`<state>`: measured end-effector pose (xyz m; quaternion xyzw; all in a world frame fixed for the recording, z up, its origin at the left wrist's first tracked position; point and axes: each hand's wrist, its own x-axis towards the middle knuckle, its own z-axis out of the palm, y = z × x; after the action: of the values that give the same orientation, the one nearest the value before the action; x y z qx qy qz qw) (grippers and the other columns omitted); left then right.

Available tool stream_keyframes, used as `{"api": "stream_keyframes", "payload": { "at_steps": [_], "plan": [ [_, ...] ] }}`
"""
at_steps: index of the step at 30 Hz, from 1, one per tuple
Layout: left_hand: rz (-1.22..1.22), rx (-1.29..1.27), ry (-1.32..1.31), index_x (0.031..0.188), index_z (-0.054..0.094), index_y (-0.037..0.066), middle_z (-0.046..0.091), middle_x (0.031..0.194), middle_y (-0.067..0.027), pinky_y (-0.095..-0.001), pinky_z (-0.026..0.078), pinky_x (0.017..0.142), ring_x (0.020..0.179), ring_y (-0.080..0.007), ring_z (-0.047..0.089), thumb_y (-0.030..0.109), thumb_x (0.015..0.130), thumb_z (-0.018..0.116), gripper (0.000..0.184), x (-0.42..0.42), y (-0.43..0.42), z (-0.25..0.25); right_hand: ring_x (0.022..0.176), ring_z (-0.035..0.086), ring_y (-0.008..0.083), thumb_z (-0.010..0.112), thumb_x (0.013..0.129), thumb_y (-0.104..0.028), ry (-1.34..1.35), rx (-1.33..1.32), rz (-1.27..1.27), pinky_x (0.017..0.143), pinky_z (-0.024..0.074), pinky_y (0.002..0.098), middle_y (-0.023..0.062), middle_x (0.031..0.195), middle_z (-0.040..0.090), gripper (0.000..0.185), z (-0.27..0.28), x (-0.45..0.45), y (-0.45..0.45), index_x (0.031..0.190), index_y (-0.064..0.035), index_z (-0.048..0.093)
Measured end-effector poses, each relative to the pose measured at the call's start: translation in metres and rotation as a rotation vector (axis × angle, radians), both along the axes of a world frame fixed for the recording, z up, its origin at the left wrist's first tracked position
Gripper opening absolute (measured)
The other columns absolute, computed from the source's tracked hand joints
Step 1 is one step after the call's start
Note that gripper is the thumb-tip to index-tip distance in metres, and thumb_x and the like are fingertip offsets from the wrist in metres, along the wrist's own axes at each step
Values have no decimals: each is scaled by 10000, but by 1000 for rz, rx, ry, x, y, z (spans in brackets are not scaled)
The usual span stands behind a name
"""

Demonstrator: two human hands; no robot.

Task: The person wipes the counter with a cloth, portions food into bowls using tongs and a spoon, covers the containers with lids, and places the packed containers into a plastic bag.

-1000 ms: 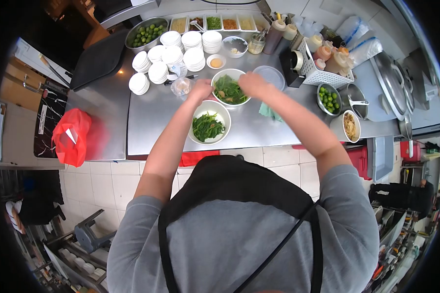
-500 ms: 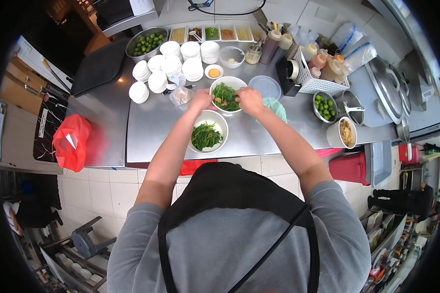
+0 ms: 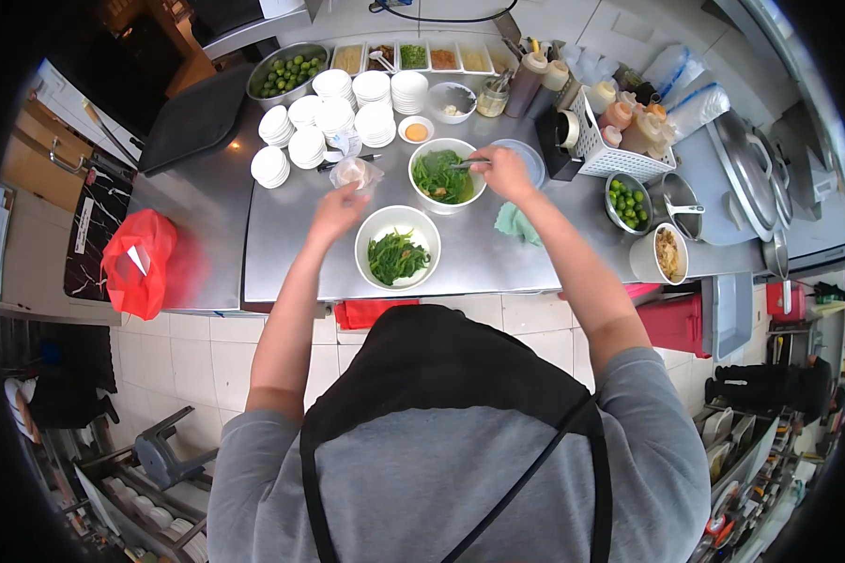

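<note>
My right hand [image 3: 502, 174] is closed around the handle of a metal utensil [image 3: 468, 163]; its far end is over the greens, and I cannot make out its kind. Beneath it stands a white bowl [image 3: 449, 206] of leafy greens [image 3: 441, 178] in some liquid. Nearer to me is a second white bowl [image 3: 361, 235], with cooked greens [image 3: 397, 258] in the middle. My left hand [image 3: 335, 214] has its thumb and fingers apart at the near edge of a clear plastic bag [image 3: 355, 174]; whether it touches the bag is unclear.
Stacked white dishes [image 3: 336, 117] and a small dish of orange sauce [image 3: 416, 133] stand behind. To the right are a green cloth [image 3: 518, 223], a clear lid [image 3: 526, 159], a bowl of green citrus [image 3: 627, 202] and a bottle basket [image 3: 620, 159]. A red bag [image 3: 141, 263] sits left.
My left hand has left the far bowl and moved left toward the plastic bag. My right hand has risen slightly to the right, and the utensil now shows. The near bowl has shifted slightly.
</note>
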<state>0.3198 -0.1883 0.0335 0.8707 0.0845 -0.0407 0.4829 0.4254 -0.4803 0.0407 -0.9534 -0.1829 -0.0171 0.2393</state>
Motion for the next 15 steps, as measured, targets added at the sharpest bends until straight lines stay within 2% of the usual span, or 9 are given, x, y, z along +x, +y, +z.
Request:
{"api": "stream_keyframes", "payload": {
  "at_steps": [1, 3, 5, 10, 12, 15],
  "plan": [
    [9, -51, 94, 1163, 466, -16, 604, 888, -134, -266, 488, 544, 584, -159, 604, 317, 781, 582, 520, -15, 9, 7, 774, 574, 340, 566, 707, -250, -41, 37, 39, 704, 462, 418, 170, 811, 603, 204, 4, 0, -3, 831, -107, 643],
    [17, -103, 191, 1186, 442, -14, 601, 888, -133, -255, 490, 531, 578, -155, 602, 304, 788, 576, 527, -40, 13, 8, 769, 576, 333, 565, 697, -210, -68, 53, 61, 704, 464, 408, 164, 802, 606, 190, 20, -1, -6, 842, -124, 650],
    [22, -401, 360, 1238, 373, -7, 590, 889, -126, -249, 506, 526, 604, -155, 604, 244, 813, 547, 523, -60, 10, 6, 776, 579, 319, 568, 686, -181, -165, 28, 98, 712, 463, 397, 156, 810, 609, 201, 39, -3, -7, 862, -133, 653],
    [-13, -581, 338, 1264, 333, 11, 571, 926, -120, -267, 527, 579, 664, -165, 605, 126, 834, 483, 470, -71, -17, -5, 804, 567, 297, 589, 696, -166, -171, 3, 133, 732, 445, 380, 140, 816, 610, 180, 83, -12, -4, 859, -118, 650],
    [-13, -598, 325, 1250, 358, 16, 569, 933, -112, -269, 529, 598, 678, -161, 604, 72, 830, 454, 435, -66, -25, -2, 811, 566, 296, 595, 696, -164, -170, 13, 140, 729, 444, 381, 135, 825, 610, 178, 89, -14, -3, 859, -113, 647],
    [-29, -584, 289, 1240, 368, 8, 570, 927, -105, -270, 529, 595, 671, -157, 602, 65, 829, 454, 423, -59, -30, -5, 830, 560, 293, 601, 703, -157, -173, 22, 139, 723, 440, 381, 126, 852, 609, 171, 78, -14, -5, 861, -102, 639]
  ]
}}
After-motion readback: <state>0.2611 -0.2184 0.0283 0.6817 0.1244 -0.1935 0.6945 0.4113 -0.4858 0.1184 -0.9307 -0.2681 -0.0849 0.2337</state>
